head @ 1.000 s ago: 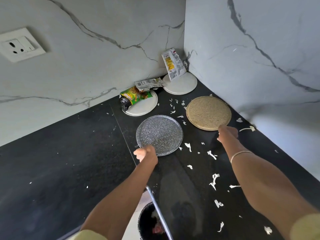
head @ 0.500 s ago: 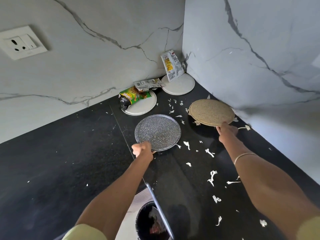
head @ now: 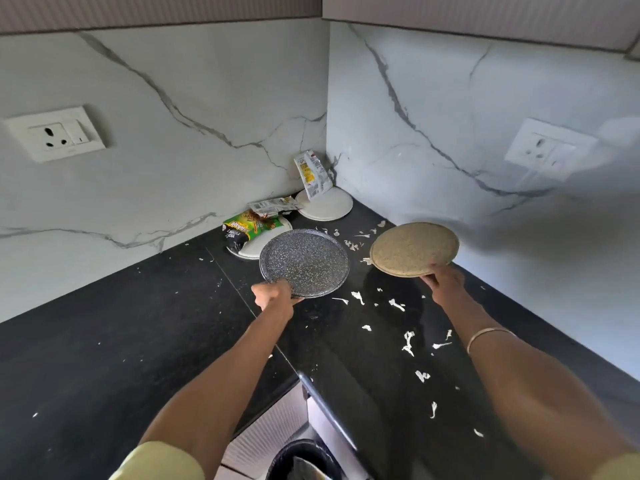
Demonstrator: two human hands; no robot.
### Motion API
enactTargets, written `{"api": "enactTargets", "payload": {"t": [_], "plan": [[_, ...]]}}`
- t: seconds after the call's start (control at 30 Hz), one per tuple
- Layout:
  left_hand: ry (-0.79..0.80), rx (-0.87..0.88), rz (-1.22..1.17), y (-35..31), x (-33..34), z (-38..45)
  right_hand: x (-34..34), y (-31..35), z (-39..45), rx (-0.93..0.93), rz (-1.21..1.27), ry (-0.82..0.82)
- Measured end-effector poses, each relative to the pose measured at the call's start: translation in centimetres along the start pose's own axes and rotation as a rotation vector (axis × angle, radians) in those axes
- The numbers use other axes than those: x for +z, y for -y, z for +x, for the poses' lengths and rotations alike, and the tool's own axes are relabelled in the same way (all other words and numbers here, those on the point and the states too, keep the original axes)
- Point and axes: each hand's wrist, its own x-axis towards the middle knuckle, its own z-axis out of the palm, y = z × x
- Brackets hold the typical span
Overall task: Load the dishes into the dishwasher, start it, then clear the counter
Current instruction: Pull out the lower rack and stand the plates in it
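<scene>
Four plates (head: 304, 262), two in hands (head: 272, 294).

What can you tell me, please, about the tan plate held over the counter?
The tan plate is round, flat and low-rimmed, with a speckled, matte, sandy surface. It is lifted clear of the black counter, tilted slightly, near the right wall. The right hand holds its near edge in a pinching grip. Nothing else touches it, and it looks empty.

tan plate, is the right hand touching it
Touching. The head view shows the right hand gripping the near rim of the tan plate, fingers curled over its edge.
</scene>
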Motion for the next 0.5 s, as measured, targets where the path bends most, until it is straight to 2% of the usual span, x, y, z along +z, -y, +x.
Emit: {"api": "enactTargets", "payload": {"t": [0.13,0.27,0.37,0.5], "plan": [[0.174,0.035,0.095,1.9,-0.2,1.7,-2.9,-1.2,-5.1,-0.049,0.086,-0.153],[0.252,0.142,0.156,1.1,-3.9,-6.0,-7.0,-3.0,-10.8,-0.092,0.169,-0.263],[0.289,0.198,0.2,2.6,-5.4,-8.7,-11.0,-4.6,-14.9,-0.12,0.184,-0.332],[0.421,0.216,0.289,5.5,-7.5,-13.6,-17.2,-7.3,-21.5,-0.146,0.18,-0.434]]}}
